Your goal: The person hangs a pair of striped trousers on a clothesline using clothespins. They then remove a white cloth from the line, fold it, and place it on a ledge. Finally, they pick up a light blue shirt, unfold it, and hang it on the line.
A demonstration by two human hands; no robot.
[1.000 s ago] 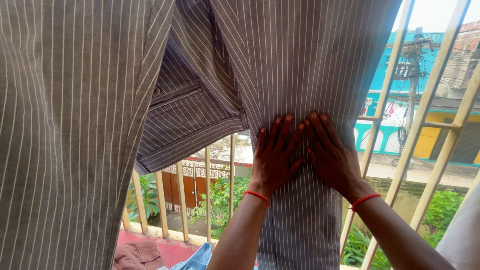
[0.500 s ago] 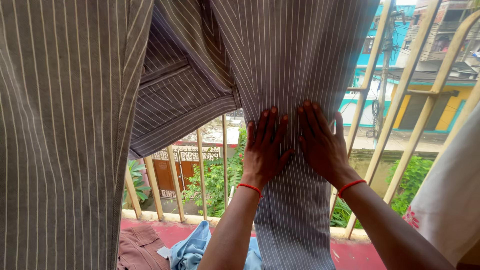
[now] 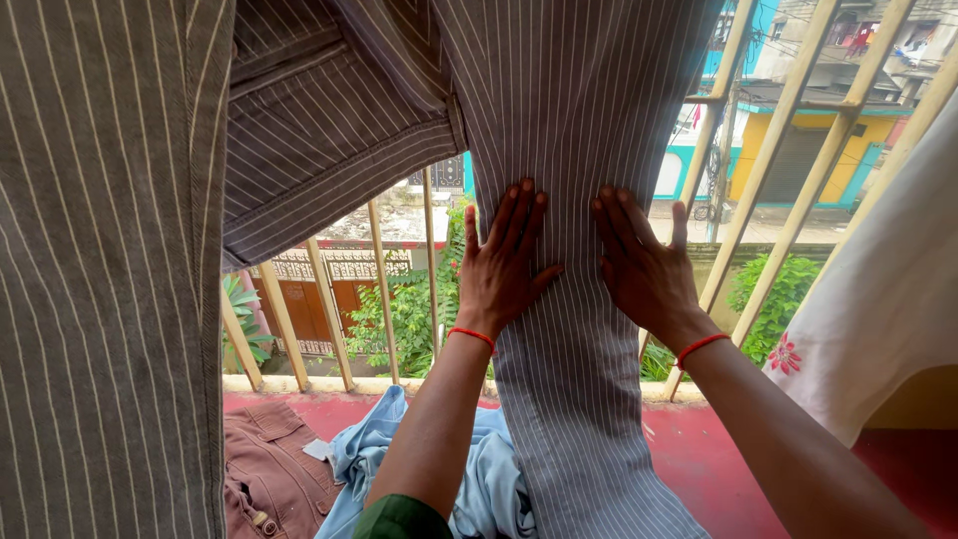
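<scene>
Both palms lie flat, fingers spread, on the hanging striped trouser leg (image 3: 579, 329): the left hand (image 3: 502, 265) and right hand (image 3: 644, 265) now sit lower and wider apart than before, probably smoothing downward. Beyond stands the balcony railing (image 3: 384, 289).

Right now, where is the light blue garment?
In the head view, the light blue garment lies low on the red floor, beside the brown garment, behind the left forearm.
</scene>
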